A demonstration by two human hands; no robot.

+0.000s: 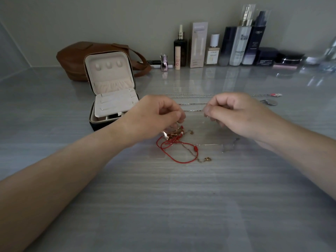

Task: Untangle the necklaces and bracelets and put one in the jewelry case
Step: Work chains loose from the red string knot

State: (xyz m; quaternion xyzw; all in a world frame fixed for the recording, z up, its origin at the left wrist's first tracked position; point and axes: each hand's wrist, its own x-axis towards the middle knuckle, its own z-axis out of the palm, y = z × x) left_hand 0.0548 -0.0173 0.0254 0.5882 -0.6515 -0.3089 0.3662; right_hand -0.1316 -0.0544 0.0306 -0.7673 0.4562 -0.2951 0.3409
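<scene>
A tangle of red cord bracelets and thin gold chains [179,142] lies on the grey table in front of me. My left hand [154,117] hovers over its top with fingers curled, pinching part of the tangle. My right hand [234,113] is to the right, fingertips pinched together on what looks like a fine strand. A thin silver chain [225,145] trails from the tangle under my right wrist. The jewelry case [111,90] stands open at the left, its cream lining and earring panel showing.
Straightened silver chains [192,103] lie in rows beyond my hands, one ending in a red pendant [275,95] and one in a round charm [269,102]. A brown leather bag [76,59] sits behind the case. Cosmetic bottles and jars [241,44] line the back wall.
</scene>
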